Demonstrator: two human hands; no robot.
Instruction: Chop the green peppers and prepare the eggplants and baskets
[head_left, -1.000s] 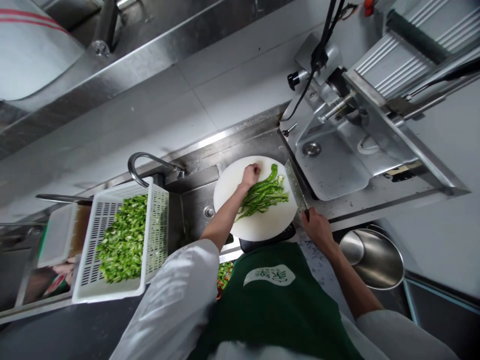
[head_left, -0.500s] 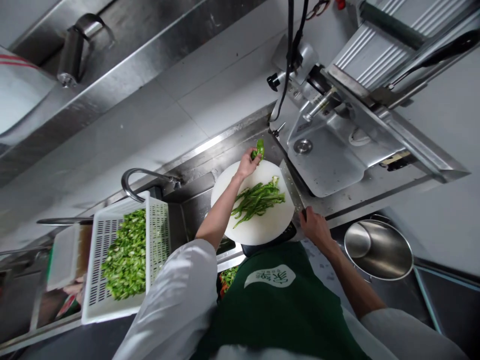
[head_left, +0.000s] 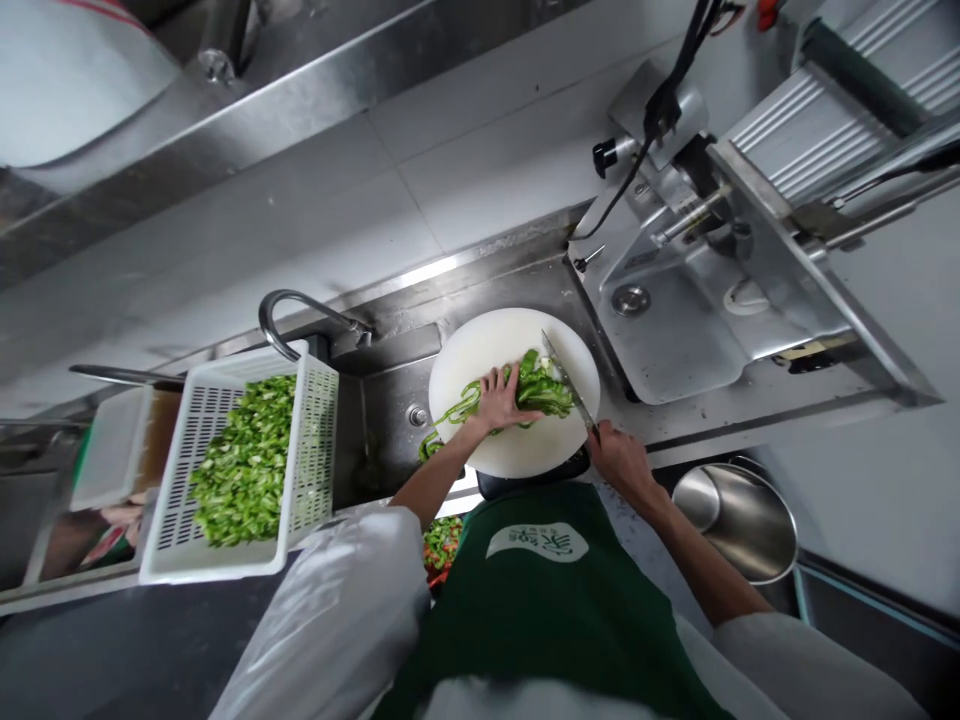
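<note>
A round white cutting board [head_left: 487,350] lies over the steel sink, and on it is a bunch of long green peppers [head_left: 544,392]. My left hand [head_left: 499,398] rests flat on the peppers with its fingers spread, holding them down. My right hand [head_left: 616,460] is closed round the handle of a cleaver [head_left: 567,381]. The blade reaches up and left across the right end of the peppers, close to my left fingers.
A white slotted basket [head_left: 315,440] full of chopped green pieces sits to the left beside a curved tap [head_left: 289,305]. A steel slicing machine [head_left: 697,290] stands right of the board. A steel bowl [head_left: 739,515] sits at the lower right. Chopped red and green bits [head_left: 444,545] show below the board.
My left hand came back from the far edge of the board, where it held a pepper piece, and now presses on the bunch. The cleaver moved from the board's right side onto the peppers.
</note>
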